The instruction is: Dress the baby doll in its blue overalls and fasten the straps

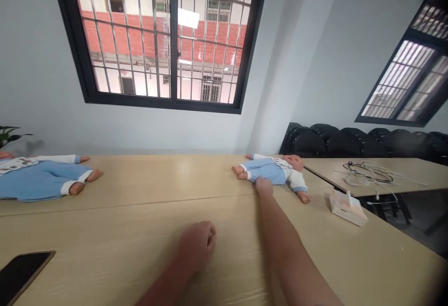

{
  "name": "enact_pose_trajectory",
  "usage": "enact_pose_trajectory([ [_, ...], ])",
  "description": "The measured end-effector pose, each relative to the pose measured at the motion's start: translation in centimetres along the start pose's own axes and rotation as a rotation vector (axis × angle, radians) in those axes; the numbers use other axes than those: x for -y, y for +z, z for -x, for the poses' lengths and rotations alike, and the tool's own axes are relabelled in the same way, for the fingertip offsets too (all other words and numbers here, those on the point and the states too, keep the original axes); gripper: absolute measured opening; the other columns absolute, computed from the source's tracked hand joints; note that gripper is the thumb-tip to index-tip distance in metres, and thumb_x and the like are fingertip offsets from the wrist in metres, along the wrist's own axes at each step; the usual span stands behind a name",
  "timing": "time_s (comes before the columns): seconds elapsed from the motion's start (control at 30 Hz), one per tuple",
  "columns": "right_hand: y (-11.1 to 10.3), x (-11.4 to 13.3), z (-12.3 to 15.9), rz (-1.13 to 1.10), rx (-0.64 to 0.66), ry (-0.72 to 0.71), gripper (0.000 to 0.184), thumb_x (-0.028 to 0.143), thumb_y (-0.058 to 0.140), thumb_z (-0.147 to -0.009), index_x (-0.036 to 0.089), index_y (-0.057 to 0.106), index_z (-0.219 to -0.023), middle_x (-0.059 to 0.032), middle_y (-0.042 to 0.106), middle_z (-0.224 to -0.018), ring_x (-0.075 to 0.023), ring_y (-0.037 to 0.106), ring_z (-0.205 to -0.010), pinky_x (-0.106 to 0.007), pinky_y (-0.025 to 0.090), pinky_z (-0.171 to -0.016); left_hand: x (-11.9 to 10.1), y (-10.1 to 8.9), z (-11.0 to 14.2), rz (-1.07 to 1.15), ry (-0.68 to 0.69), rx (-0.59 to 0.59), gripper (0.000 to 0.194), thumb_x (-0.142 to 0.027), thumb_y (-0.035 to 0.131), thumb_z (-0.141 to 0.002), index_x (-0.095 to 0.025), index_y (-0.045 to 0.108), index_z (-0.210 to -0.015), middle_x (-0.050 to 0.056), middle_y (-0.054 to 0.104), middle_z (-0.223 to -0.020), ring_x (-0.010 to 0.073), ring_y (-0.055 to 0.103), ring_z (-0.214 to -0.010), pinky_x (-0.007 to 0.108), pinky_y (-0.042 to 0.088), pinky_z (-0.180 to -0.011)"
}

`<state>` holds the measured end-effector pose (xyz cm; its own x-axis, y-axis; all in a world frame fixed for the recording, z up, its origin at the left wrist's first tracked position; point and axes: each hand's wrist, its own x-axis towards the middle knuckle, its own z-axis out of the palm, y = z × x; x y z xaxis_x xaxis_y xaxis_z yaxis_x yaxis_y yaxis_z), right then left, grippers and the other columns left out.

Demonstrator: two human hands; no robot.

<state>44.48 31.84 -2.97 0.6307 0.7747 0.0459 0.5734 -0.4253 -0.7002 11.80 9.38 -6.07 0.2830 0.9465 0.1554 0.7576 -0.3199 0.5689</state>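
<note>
A baby doll (pixel 266 171) in light blue trousers and a white and blue top lies on its back at the right of the table, head pointing right. My right hand (pixel 265 188) reaches out to it, fingers closed against the near trouser leg and partly hidden by the hand itself. Resting close to me near the table's middle, my left hand (pixel 200 241) is curled into a loose fist, and nothing shows in it. A second doll (pixel 45 177) in similar clothes lies at the far left, its feet toward the middle and its head cut by the frame edge.
A phone (pixel 23 273) lies at the near left of the wooden table (pixel 140 231). Right of the near doll stands a white tissue box (pixel 347 207). Cables (pixel 371 174) lie coiled on another table. Stacked black chairs (pixel 343 142) line the wall beneath barred windows (pixel 161 39).
</note>
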Motion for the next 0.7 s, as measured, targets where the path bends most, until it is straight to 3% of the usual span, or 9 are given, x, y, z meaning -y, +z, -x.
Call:
enact_pose_trajectory([
  [0.1, 0.0, -0.5, 1.5, -0.017, -0.035, -0.083, 0.034, 0.029, 0.037, -0.096, 0.012, 0.065, -0.104, -0.0248, 0.069, -0.109, -0.0314, 0.066, -0.103, -0.04, 0.047, -0.089, 0.1, 0.0, 0.1, -0.013, -0.004, 0.004, 0.017, -0.021, 0.054, -0.085, -0.023, 0.064, -0.098, 0.003, 0.07, -0.09, 0.0214, 0.061, -0.086, 0.033, 0.035, -0.076],
  [0.33, -1.3, -1.0, 7.9, -0.143, 0.156, -0.466, 0.022, 0.031, 0.035, -0.089, 0.024, 0.043, -0.07, -0.0067, 0.061, -0.079, -0.0236, 0.053, -0.082, -0.034, 0.042, -0.078, 0.0, -0.6, 0.8, 0.092, 0.0, -0.068, 0.012, -0.021, 0.053, -0.089, -0.023, 0.064, -0.095, 0.0, 0.068, -0.083, 0.0178, 0.059, -0.076, 0.029, 0.036, -0.069],
  [0.43, -1.9, -1.0, 11.7, -0.205, 0.293, -0.583, 0.021, 0.032, 0.039, -0.085, 0.026, 0.035, -0.065, -0.003, 0.055, -0.071, -0.0228, 0.05, -0.076, -0.034, 0.042, -0.075, 0.5, -1.8, 0.7, 0.11, -0.022, -0.284, 0.013, -0.019, 0.052, -0.091, -0.022, 0.063, -0.095, 0.002, 0.067, -0.082, 0.0197, 0.06, -0.081, 0.031, 0.04, -0.074],
  [0.57, -2.3, -1.3, 17.3, -0.276, 0.495, -0.689, 0.02, 0.032, 0.04, -0.081, 0.026, 0.032, -0.064, -0.0005, 0.045, -0.064, -0.0219, 0.045, -0.072, -0.032, 0.041, -0.071, 2.3, -5.0, 0.5, 0.008, 0.074, -0.601, 0.014, -0.017, 0.052, -0.09, -0.022, 0.064, -0.095, 0.006, 0.07, -0.092, 0.0259, 0.061, -0.096, 0.039, 0.044, -0.09],
  [0.63, -2.7, -1.6, 20.1, -0.301, 0.608, -0.729, 0.02, 0.033, 0.04, -0.078, 0.026, 0.031, -0.063, 0.001, 0.039, -0.063, -0.0197, 0.041, -0.068, -0.03, 0.039, -0.068, 3.7, -7.1, 0.7, -0.026, 0.084, -0.693, 0.014, -0.02, 0.052, -0.091, -0.022, 0.064, -0.096, 0.007, 0.071, -0.095, 0.0272, 0.061, -0.098, 0.042, 0.045, -0.092],
  [0.7, -3.3, -2.1, 22.9, -0.314, 0.707, -0.758, 0.02, 0.035, 0.042, -0.075, 0.025, 0.03, -0.061, 0.0021, 0.034, -0.063, -0.0173, 0.037, -0.066, -0.028, 0.036, -0.065, 5.5, -9.2, 1.1, -0.063, 0.097, -0.704, 0.013, -0.024, 0.052, -0.092, -0.023, 0.065, -0.097, 0.007, 0.071, -0.096, 0.0276, 0.061, -0.098, 0.043, 0.045, -0.093],
])
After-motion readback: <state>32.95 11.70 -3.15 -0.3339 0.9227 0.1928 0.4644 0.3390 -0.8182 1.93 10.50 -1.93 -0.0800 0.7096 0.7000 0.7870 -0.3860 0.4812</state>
